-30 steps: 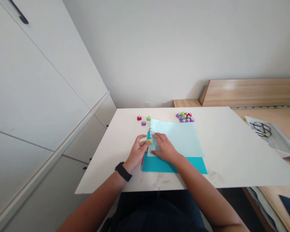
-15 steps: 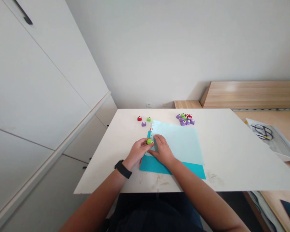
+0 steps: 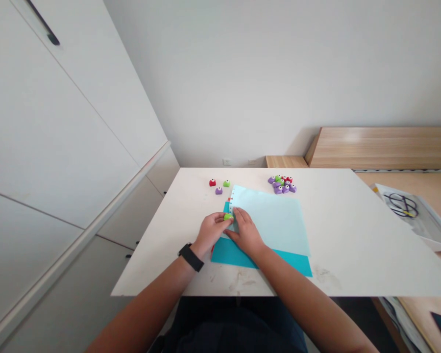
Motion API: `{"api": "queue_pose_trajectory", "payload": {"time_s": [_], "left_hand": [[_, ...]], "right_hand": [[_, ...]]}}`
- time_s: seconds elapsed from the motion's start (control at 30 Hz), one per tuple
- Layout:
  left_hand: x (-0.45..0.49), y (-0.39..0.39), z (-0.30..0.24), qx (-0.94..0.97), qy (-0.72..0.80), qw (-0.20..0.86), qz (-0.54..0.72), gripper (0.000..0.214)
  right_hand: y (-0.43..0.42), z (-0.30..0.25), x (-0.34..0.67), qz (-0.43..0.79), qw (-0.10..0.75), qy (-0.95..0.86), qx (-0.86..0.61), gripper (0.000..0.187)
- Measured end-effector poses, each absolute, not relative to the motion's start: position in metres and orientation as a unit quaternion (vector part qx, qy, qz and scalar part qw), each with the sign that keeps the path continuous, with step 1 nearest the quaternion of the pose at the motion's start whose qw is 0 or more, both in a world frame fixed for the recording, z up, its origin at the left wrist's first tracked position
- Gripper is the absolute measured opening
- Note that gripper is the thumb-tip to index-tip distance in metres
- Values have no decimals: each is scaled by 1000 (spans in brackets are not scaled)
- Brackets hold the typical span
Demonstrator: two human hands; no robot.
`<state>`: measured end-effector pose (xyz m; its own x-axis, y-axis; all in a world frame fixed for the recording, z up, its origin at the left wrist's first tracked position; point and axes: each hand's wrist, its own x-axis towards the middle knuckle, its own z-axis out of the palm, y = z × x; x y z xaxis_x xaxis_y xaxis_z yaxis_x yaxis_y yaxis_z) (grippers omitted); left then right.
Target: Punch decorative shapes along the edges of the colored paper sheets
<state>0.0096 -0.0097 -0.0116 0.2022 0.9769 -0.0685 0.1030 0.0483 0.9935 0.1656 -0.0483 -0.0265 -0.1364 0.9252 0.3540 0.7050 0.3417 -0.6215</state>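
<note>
Cannot make out any lettering on the small eyed pieces, too small here for reading. Reckoning from the middle of the pale blue sheet, find punched holes along its nine o'clock edge, a teal sheet jutting from beneath toward six, and a thin red edge at eight. See white tabletop stretching wide toward three, less so toward nine, and ending at a front rim beyond six. At nine, beside the holes, pinching a green piece between thumb and fingers of the left hand; cannot tell about contact between piece and paper. Resting the right hand palm down over the sheet toward eight, fingers together, thumb spread away. Toward ten, spot a loose red piece, a loose green piece and a loose purple piece; near twelve, a cluster of pieces.
</note>
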Motion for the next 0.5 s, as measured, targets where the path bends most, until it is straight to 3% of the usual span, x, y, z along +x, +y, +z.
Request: {"api": "queue_pose_trajectory", "payload": {"time_s": [0.3,0.5], "left_hand": [[11,-13,-9,571,488,510,419,23],[5,-8,-9,561,467,548,407,30]], "right_hand": [[-47,-31,166,154,363,-741,-543,80],[-48,-29,166,163,370,-731,-550,83]]}}
